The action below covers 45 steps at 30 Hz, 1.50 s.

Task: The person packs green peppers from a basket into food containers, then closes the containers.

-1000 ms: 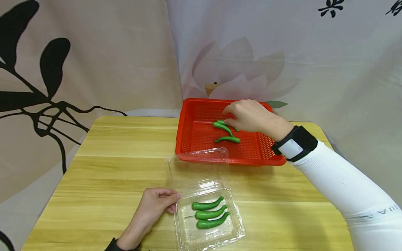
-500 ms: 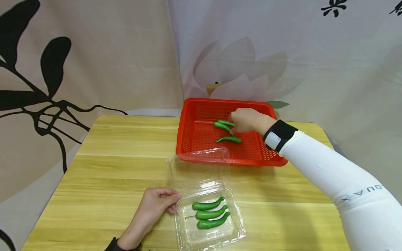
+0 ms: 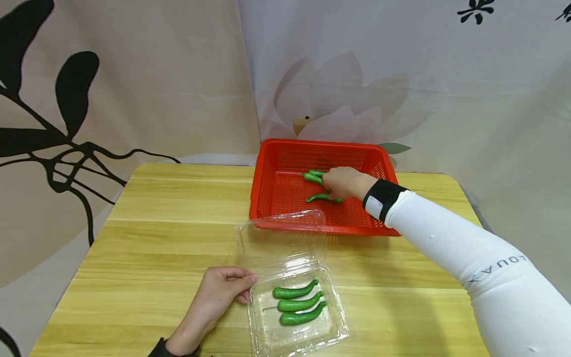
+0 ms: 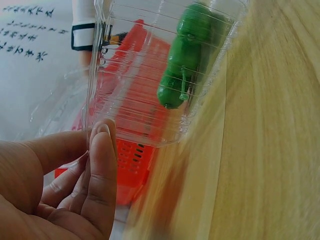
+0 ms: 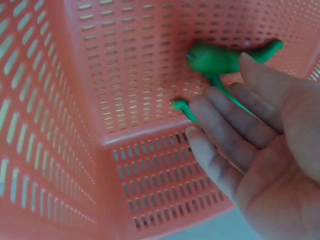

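In the head view, my left hand [image 3: 220, 292] pinches the left rim of a hinged clear plastic clamshell box [image 3: 294, 339], between thumb and fingers. Three green chili peppers [image 3: 300, 304] lie side by side in its base; the lid is folded back toward the basket. My right hand [image 3: 345, 182] is down inside a red plastic basket [image 3: 285, 144], over more green chilies [image 3: 313, 178]. From the right wrist, the fingers look loosely bent and spread from the thumb, whose tip is beside a thick chili [image 5: 215, 58]. No grip on it shows.
The perforated basket stands at the back of the wooden table [image 3: 178, 223], against a printed curtain [image 3: 178, 89]. The raised clear lid [image 3: 281, 238] overlaps the basket's front rim.
My right hand has come lower and nearer in the basket, from the rear chilies to the nearest one, partly covering it. My left hand and the box hold still.
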Each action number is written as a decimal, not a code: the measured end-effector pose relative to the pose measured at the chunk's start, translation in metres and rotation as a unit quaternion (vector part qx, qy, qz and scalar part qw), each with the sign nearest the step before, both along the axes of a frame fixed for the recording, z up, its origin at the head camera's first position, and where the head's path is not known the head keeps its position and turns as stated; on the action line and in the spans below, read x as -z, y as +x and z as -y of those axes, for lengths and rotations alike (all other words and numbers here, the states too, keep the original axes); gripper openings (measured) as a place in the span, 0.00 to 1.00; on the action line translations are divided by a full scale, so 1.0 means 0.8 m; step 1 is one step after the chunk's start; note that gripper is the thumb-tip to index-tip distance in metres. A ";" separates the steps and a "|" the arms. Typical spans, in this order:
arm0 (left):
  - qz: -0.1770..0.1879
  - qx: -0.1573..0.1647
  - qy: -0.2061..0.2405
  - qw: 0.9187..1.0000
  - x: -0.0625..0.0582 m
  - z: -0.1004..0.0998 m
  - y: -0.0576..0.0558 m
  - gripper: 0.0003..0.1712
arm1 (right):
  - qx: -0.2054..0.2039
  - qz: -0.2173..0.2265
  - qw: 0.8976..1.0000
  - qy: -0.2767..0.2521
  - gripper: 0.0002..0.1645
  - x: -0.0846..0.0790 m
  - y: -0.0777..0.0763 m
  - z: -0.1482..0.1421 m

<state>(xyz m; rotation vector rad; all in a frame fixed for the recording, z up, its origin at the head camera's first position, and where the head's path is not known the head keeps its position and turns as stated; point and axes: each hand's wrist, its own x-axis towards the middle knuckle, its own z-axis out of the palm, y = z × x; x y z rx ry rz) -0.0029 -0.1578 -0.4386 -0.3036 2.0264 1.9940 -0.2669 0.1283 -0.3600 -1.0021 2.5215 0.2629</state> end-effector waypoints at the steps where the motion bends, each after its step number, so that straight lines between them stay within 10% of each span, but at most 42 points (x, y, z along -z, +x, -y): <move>1: 0.000 0.000 0.001 1.000 0.000 0.000 0.000 0.13 | 0.000 -0.001 1.000 0.001 0.13 0.002 0.000 0.000; 25: -0.004 0.003 0.003 1.000 0.000 0.003 0.001 0.13 | -0.079 -0.011 0.997 -0.005 0.09 0.025 0.015 0.006; 34: -0.001 -0.002 0.004 1.000 -0.001 0.002 0.001 0.13 | 0.017 0.022 0.999 -0.020 0.09 0.020 0.016 0.005; 45: 0.002 -0.005 0.007 1.000 -0.002 0.001 0.001 0.13 | 0.000 0.033 0.999 0.005 0.18 0.031 0.017 0.007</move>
